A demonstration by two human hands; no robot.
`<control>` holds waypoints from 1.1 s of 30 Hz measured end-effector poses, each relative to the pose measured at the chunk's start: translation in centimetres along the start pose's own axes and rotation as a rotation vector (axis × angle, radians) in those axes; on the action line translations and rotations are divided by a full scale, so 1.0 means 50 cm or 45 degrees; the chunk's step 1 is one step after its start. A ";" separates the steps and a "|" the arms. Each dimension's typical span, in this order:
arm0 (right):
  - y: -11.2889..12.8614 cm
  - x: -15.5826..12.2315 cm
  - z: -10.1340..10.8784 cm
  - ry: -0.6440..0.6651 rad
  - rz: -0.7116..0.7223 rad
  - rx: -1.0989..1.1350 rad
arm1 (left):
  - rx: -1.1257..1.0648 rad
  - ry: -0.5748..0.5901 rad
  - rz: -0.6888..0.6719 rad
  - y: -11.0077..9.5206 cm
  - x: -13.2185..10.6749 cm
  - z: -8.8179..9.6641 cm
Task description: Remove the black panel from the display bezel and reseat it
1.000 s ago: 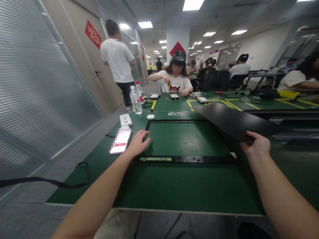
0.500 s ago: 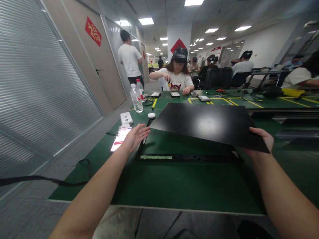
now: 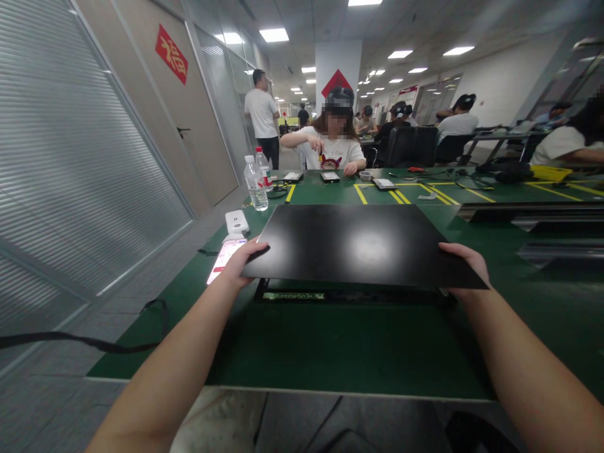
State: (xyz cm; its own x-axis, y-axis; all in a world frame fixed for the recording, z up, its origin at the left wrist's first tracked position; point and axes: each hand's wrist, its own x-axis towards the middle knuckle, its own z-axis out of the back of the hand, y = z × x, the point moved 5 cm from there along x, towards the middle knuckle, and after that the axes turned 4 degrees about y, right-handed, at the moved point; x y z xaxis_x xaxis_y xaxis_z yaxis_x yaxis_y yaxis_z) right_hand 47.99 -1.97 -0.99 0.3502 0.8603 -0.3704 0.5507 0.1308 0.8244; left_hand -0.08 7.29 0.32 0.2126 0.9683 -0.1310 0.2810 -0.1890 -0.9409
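Observation:
A thin, glossy black panel (image 3: 349,242) is held up level between my hands, with ceiling light glaring off its top. My left hand (image 3: 241,261) grips its left edge, thumb on top. At the right edge my right hand (image 3: 467,264) is closed in the same way, fingers under the panel. Below lies a black frame (image 3: 377,297) on the green table, mostly hidden by the panel. A green circuit strip (image 3: 293,296) shows along the frame's near side.
A lit phone (image 3: 224,261) and a white device (image 3: 236,221) lie left of the panel, with two water bottles (image 3: 257,189) beyond. Black strips (image 3: 519,214) rest at the right. Across the table a co-worker (image 3: 337,148) handles a tool above a small drive (image 3: 329,177).
My left hand has moved from open beside the panel to gripping its left edge. The panel has shifted left and levelled out. A person in the background has walked to the right.

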 end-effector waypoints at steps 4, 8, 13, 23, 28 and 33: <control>-0.008 0.010 -0.003 0.157 -0.046 -0.156 | -0.066 -0.036 -0.063 -0.009 0.007 0.010; -0.001 0.027 -0.003 0.309 0.067 -0.367 | -0.112 0.003 -0.128 -0.015 0.010 0.015; 0.012 0.044 0.018 0.233 0.165 -0.413 | -0.111 -0.055 -0.146 -0.021 0.003 0.011; 0.011 0.021 0.000 0.099 0.259 -0.553 | -0.123 -0.113 -0.238 -0.036 -0.001 0.003; 0.016 0.032 0.013 0.039 0.270 -0.553 | -0.091 -0.092 -0.237 -0.019 0.003 -0.002; 0.019 0.048 0.035 -0.099 0.312 -0.635 | -0.062 -0.030 -0.199 0.012 0.007 -0.025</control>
State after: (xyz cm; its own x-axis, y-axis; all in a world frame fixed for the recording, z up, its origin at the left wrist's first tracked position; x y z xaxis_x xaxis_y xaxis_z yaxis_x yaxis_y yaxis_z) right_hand 50.69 -0.65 -1.85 0.4879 0.8586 -0.1571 0.0278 0.1645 0.9860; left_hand 1.31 7.31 0.12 0.1411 0.9900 0.0077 0.3543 -0.0432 -0.9341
